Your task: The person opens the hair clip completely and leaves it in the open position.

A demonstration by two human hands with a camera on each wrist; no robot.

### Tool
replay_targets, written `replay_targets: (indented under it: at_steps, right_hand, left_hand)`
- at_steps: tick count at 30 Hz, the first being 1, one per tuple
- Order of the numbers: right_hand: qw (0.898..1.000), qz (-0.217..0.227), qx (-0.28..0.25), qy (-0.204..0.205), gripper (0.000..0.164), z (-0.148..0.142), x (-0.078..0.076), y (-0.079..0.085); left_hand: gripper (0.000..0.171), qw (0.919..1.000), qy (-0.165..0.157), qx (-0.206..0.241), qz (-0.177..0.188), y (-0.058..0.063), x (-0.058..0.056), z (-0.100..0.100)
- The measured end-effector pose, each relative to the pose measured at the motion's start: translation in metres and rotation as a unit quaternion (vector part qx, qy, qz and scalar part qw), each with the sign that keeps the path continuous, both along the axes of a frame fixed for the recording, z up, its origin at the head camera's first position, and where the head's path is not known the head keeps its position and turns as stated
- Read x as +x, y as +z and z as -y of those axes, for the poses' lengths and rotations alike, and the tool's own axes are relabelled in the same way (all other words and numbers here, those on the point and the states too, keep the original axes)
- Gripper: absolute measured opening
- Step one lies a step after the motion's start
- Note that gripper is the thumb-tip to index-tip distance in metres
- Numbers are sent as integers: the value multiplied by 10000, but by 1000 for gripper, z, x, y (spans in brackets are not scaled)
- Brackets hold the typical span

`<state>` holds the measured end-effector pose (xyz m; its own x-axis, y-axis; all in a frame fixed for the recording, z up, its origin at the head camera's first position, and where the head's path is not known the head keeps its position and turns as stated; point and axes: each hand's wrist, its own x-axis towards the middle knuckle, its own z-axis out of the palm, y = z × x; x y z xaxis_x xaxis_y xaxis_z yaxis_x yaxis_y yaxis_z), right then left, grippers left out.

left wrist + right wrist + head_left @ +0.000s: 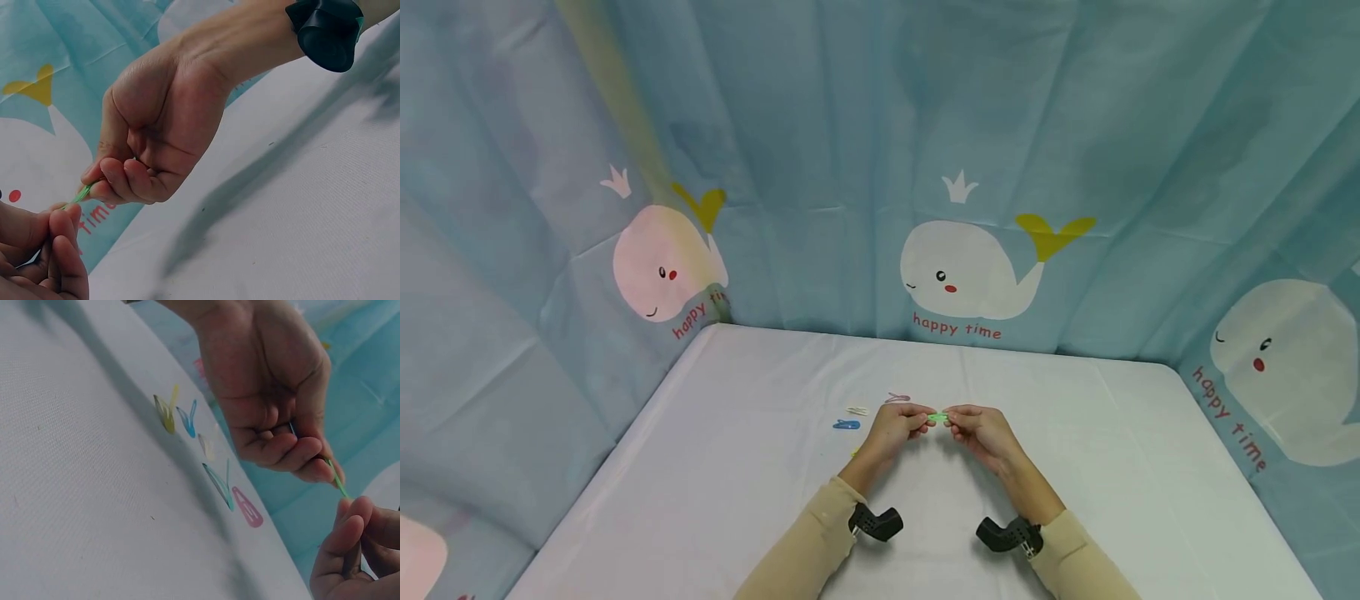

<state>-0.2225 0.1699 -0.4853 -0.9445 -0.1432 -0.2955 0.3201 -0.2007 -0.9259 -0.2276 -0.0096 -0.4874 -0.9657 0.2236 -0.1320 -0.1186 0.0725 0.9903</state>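
Observation:
A slim green hair clip (937, 417) is held above the table between both hands. My left hand (893, 430) pinches one end of it between thumb and fingers, and my right hand (988, 437) pinches the other. Close up in the left wrist view, the clip (82, 192) shows as a thin strip, its ends covered by fingertips. Beyond the left hand, a blue snap hair clip (847, 425), a cream one (857, 411) and a pink one (897, 397) lie on the table. The right wrist view also shows a yellow clip (165, 415) and a teal one (219, 487).
A white cloth (700, 500) covers the table. Blue curtains (820, 167) printed with whales hang along its back and sides. Each wrist bears a black camera, the left one (877, 523) and the right one (1009, 535).

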Motion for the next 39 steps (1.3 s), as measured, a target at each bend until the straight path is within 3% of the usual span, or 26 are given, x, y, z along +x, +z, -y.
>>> replay_targets:
  at_steps: [15, 25, 39]
  right_hand:
    - [9995, -180, -213, 130, 12, 0, -4, 7]
    - [9979, -352, 461, 299, 17, -11, -8, 13]
    - [9958, -392, 766, 313, 17, -12, -10, 13]
  left_hand:
    - [22, 9990, 103, 397, 151, 5, 0, 0]
    - [24, 9986, 49, 525, 103, 6, 3, -3]
    - [23, 9989, 8, 468, 67, 8, 4, -3]
